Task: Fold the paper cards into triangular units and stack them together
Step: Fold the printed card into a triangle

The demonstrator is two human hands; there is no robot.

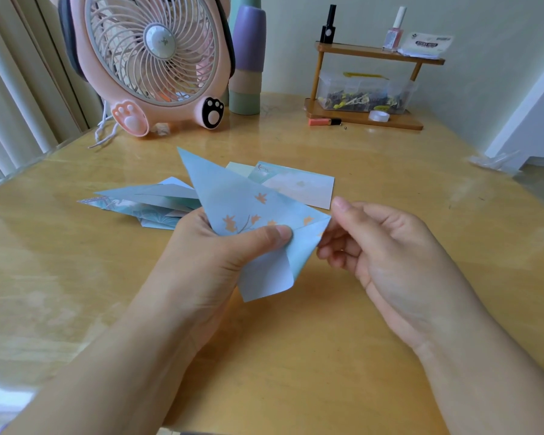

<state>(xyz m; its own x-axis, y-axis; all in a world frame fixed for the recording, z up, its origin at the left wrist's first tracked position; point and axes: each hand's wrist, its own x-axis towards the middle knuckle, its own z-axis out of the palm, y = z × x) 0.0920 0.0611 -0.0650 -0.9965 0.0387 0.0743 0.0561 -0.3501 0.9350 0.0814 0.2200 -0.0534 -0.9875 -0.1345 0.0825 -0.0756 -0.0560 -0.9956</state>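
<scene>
Nearest the camera, two bare forearms are reaching in over a glossy honey-coloured wooden table (296, 356) that is throwing back soft window light. The left hand (201, 262) is pinching a pale blue paper card printed with orange leaves (233, 199), its thumb pressing on the lower fold; the card is being held up off the table, its long point aiming up and to the left and a rounded flap hanging down below the thumb. The right hand (387, 246) is gripping the same card's right corner between thumb and curled fingers.

Just behind the hands, a small heap of folded blue and teal triangular paper units (145, 199) is lying on the table to the left, and a few flat unfolded pastel cards (299, 185) are resting to the right, overlapping one another.

Farther back, a pink plastic desk fan with paw-shaped feet (151, 54) is standing at the left, its white cord (104, 133) trailing on the surface. Beside it a tall stack of lilac, beige and green cups (247, 61) is rising. At the right a small two-tier wooden shelf (374, 86) is carrying a clear plastic box of clips (363, 92), two nail polish bottles and a white packet, with a roll of clear tape (379, 115) and an orange tube at its base.

Pale curtains (19, 89) are hanging at the left, and a cream wall (484, 58) is closing the room behind.
</scene>
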